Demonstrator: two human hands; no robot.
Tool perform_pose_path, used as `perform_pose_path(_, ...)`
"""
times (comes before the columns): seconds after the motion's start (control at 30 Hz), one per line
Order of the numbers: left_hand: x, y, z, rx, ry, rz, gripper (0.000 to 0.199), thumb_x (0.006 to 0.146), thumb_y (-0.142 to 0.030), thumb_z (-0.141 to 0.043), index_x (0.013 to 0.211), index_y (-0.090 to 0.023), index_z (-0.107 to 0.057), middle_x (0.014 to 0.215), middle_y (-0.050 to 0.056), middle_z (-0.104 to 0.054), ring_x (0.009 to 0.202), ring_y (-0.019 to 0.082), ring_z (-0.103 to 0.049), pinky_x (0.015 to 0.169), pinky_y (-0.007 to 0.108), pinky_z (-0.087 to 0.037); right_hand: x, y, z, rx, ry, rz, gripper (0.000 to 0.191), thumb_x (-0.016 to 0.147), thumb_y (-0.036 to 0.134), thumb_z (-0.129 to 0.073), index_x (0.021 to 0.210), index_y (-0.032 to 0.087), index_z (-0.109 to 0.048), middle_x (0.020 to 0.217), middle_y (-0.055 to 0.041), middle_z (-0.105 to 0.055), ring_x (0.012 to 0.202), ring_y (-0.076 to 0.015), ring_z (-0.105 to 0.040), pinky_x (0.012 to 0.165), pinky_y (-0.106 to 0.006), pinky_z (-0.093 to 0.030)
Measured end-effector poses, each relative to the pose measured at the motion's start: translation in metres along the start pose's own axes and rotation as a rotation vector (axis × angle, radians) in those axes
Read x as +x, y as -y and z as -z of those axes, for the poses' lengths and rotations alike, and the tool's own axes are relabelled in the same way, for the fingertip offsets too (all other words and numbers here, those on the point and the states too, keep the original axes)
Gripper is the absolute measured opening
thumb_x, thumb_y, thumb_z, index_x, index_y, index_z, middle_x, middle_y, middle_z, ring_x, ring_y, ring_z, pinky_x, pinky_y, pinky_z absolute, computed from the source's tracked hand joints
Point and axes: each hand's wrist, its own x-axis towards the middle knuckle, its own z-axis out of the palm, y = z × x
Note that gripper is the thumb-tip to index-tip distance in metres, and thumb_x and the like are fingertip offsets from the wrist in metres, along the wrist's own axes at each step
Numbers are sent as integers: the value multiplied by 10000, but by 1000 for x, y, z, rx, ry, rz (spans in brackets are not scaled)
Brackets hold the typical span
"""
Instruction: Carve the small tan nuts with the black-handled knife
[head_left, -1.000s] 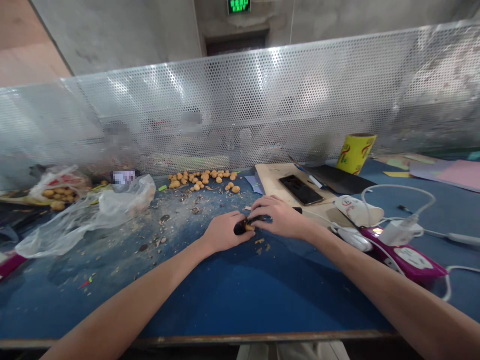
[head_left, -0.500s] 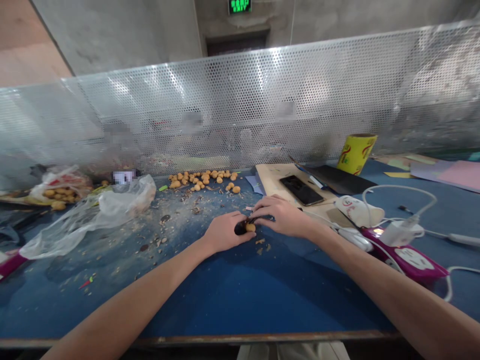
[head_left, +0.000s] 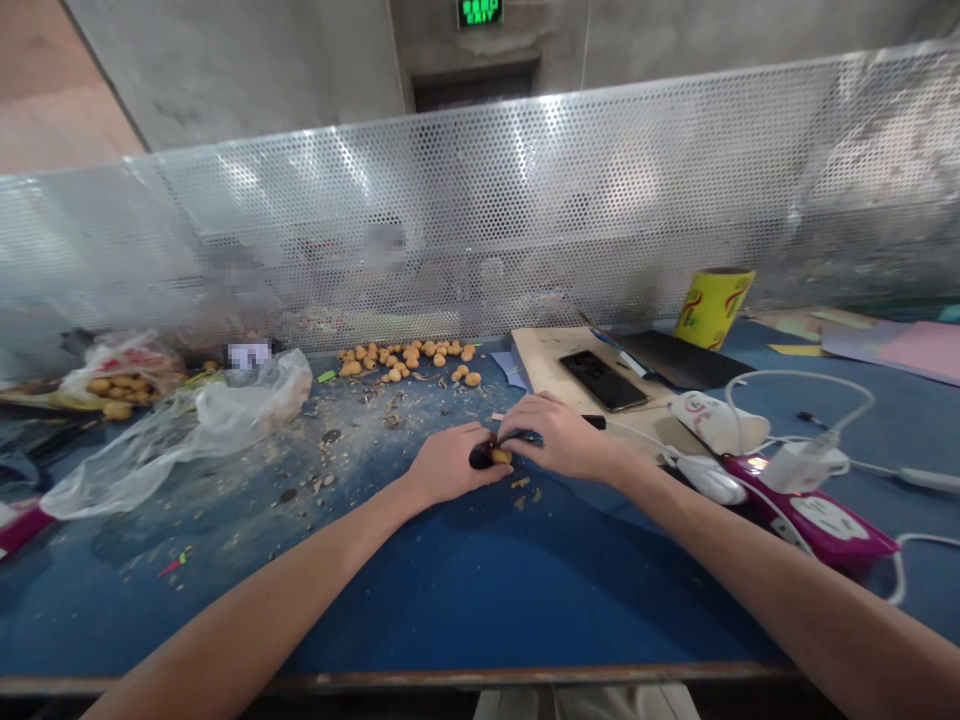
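**Small tan fruit (head_left: 501,456), centre of the frame, blue table (head_left: 525,590)**

Left hand (head_left: 450,465): you are clamping it around the small tan fruit and a dark rounded piece (head_left: 481,457), just below the middle of the frame.

Right hand (head_left: 551,432): you are curling its fingers around a slim black tool (head_left: 595,422); one end is jutting out to the right, the working tip is hiding from view. Fingertips of both hands are meeting at the fruit; whether they are touching each other, you cannot tell.

Yellowish scraps (head_left: 520,484): lying just below the hands.

Loose tan fruits (head_left: 411,352): lying in a cluster above centre-left.

Clear plastic bag (head_left: 255,400): sprawling at left.

Black phone (head_left: 603,381): resting on a beige folder (head_left: 540,350), right of centre.

Yellow roll (head_left: 714,308): standing at upper right.

Purple power strip (head_left: 832,530): lying at lower right.
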Motion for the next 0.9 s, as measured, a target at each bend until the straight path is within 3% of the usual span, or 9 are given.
perform_pose_path(0.33,0,-1,3,-26,21,3,378,846,-597,-545,915,-236,-634,896,4,-650,820,185,-628,651,263,-428,0,-5,2,-63,13,-32,118,872,225,-597,891,231,-714,891,-21,-713,917,-194,-607,895,-374,-397)
perform_pose_path(0.6,0,-1,3,-38,27,24,416,829,-620,-559,863,-222,-673,895,12,-654,803,181,-632,665,265,-449,2,5,0,-54,-13,-6,149,880,192,-567,896,222,-711,955,-36,-699,957,-197,-593,908,-377,-401)
perform_pose_path(0.8,0,-2,3,-60,42,-2,390,854,-591,-543,1048,-286,-690,986,6,-655,869,186,-633,717,264,-466,-1,1,7,-82,-18,7,139,883,210,-578,875,226,-716,1061,-55,-650,1053,-226,-540,949,-417,-387)
perform_pose_path(0.9,0,-1,1,-62,33,10,404,848,-603,-542,1022,-273,-697,976,9,-653,868,189,-633,709,268,-465,0,2,6,-70,-20,30,156,892,206,-566,902,233,-719,1054,-56,-645,1046,-224,-537,949,-423,-394)
